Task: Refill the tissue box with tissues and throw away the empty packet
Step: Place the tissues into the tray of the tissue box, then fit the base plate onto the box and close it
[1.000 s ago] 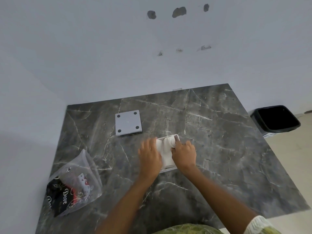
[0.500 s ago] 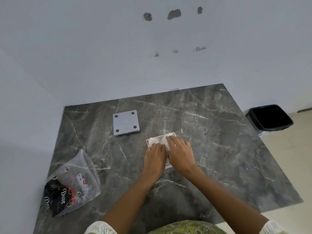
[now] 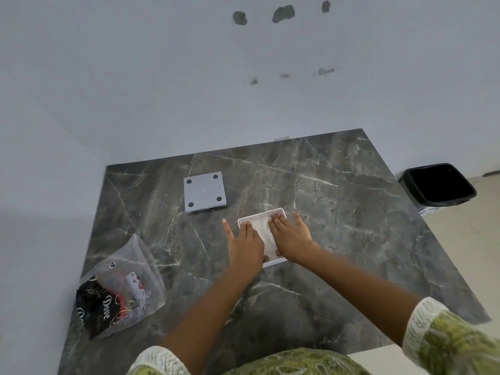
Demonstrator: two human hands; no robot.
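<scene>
Head view, the only one: tissue box (image 3: 273, 262) sits open-topped mid-worktop (image 3: 338, 212), white rectangular tray, long axis running from the person out toward the wall, slightly skewed to their right. Tissues (image 3: 263, 234) are inside it, a white stack filling the tray, top sheet looks rumpled. Both hands are on top of it, palms down. Left hand (image 3: 243, 246) covers the left side of the box, fingers (image 3: 247, 228) flat and spread, tips near the far left corner, thumb out over bare worktop; it grips nothing, just presses. Right hand (image 3: 290, 236) covers the right side, its fingertips at the far right corner of the stack, likewise flat and unclenched, pressing, not pinching. Judging by that, step in hand is tamping the stack down level with the rim. Grey square lid (image 3: 204, 191) lies apart, beyond and left of the box, nearer the left hand, underside up with four dark pads showing; it probably goes on next. Empty packet (image 3: 121, 288), clear plastic with black-and-red print, lies near the left worktop edge, well apart from the box, left-hand side. Black bin (image 3: 438, 185) stands on the floor off the right side of the worktop, far from the packet, so disposal needs a carry across.
</scene>
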